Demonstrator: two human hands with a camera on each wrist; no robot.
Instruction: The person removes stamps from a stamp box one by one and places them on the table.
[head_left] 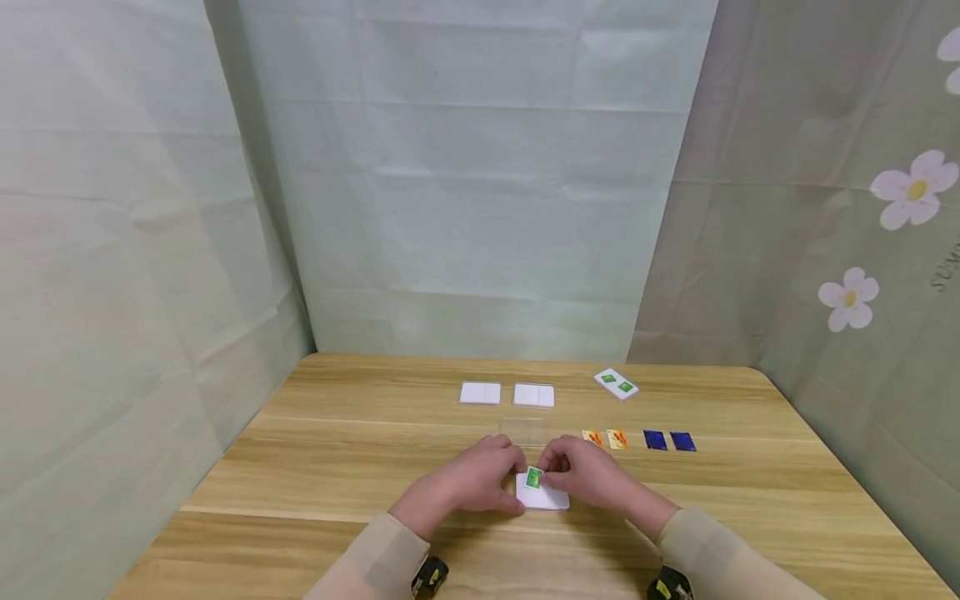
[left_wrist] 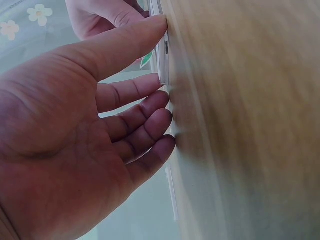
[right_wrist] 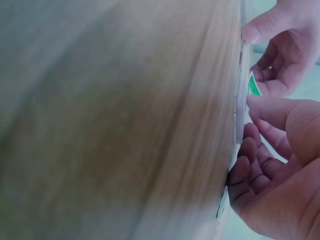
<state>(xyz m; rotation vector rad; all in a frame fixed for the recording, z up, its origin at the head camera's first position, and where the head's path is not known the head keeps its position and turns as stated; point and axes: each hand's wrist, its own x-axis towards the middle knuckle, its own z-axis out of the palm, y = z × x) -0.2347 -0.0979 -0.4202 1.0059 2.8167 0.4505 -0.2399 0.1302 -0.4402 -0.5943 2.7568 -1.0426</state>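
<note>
A flat white rectangular case (head_left: pixel 543 498) lies on the wooden table between the two hands. My left hand (head_left: pixel 480 479) holds it at its left side, thumb (left_wrist: pixel 150 30) at the near corner and index finger by the far edge. With thumb and index finger, my right hand (head_left: pixel 588 472) pinches a small green card with a white border (head_left: pixel 533 477). This card is tilted over the left part of the case; in the right wrist view the green card (right_wrist: pixel 253 85) stands up from the case's surface. The right hand's other fingers curl down beside the case.
Just beyond the hands lies a clear flat cover (head_left: pixel 525 430). Two white cases (head_left: pixel 480 392) sit farther back, left of a white case with two green cards (head_left: pixel 617 384). Orange cards (head_left: pixel 617 439) and dark blue cards (head_left: pixel 656 440) lie to the right. Curtains (head_left: pixel 480 208) surround the table.
</note>
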